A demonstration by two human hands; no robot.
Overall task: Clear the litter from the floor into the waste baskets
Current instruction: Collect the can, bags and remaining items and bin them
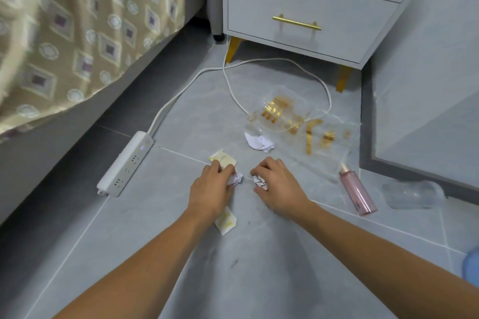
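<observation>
Crouched over a grey tiled floor [259, 254], a person closes the left hand [211, 190] around a crumpled paper ball [236, 179] and a yellowish wrapper [223, 160], while the right hand [278, 184] curls its fingers [259, 167] round a second paper wad [260, 181]. Farther right lie another crumpled paper [260, 142], a clear gold-printed plastic bag [298, 122], a pink bottle [357, 193] and a clear plastic bottle [412, 194]; a white power strip [125, 163] sits left, near the bed [77, 33].

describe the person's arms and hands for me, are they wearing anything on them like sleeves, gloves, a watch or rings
Both forearms are bare as far as the picture shows: no sleeves in view. The left hand and right hand have no gloves. No watch or bracelet shows at either wrist, and no rings are visible on the fingers that show.
</observation>
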